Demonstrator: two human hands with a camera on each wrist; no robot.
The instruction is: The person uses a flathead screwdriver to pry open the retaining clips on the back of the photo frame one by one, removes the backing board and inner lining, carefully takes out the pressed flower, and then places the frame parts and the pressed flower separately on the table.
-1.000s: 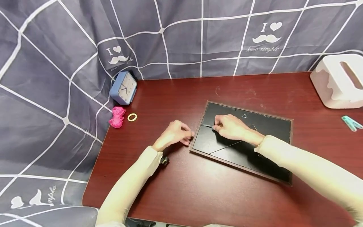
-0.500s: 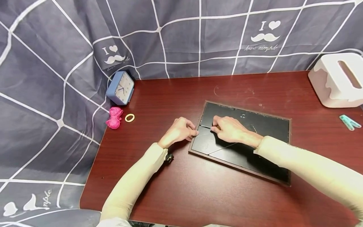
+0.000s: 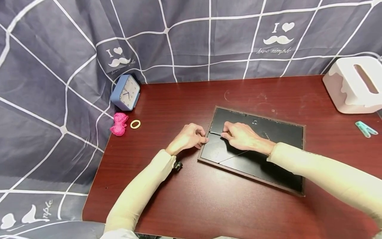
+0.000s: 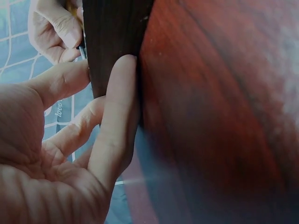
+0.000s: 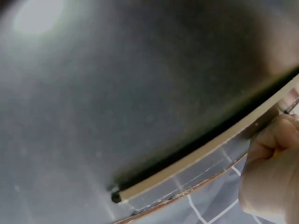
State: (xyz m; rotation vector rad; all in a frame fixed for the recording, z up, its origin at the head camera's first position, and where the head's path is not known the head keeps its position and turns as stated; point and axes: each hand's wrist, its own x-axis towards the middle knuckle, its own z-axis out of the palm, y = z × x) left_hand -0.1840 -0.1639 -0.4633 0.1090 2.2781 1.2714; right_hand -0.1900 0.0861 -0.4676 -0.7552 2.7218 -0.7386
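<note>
A dark picture frame (image 3: 277, 139) lies face down on the red-brown table (image 3: 209, 205), black back up. My right hand (image 3: 228, 132) rests on the back near its left end, fingers curled, pinching the thin edge of the back stand flap (image 3: 215, 133). In the right wrist view the curled fingers (image 5: 275, 154) sit beside a cream board edge (image 5: 196, 154) raised off the black back (image 5: 117, 93). My left hand (image 3: 203, 139) is at the frame's left edge. In the left wrist view its fairly straight fingers (image 4: 117, 107) press against that wooden edge (image 4: 112, 28).
A blue clock (image 3: 125, 92), a pink bow (image 3: 118, 123) and a tan ring (image 3: 135, 124) lie at the table's back left. At the right sit a white tissue box (image 3: 355, 84) and a teal clip (image 3: 365, 128). Grey checked cloth (image 3: 59, 66) hangs behind and left.
My left hand has moved right, from beside the frame up against its left edge. The right hand has stayed put on the back.
</note>
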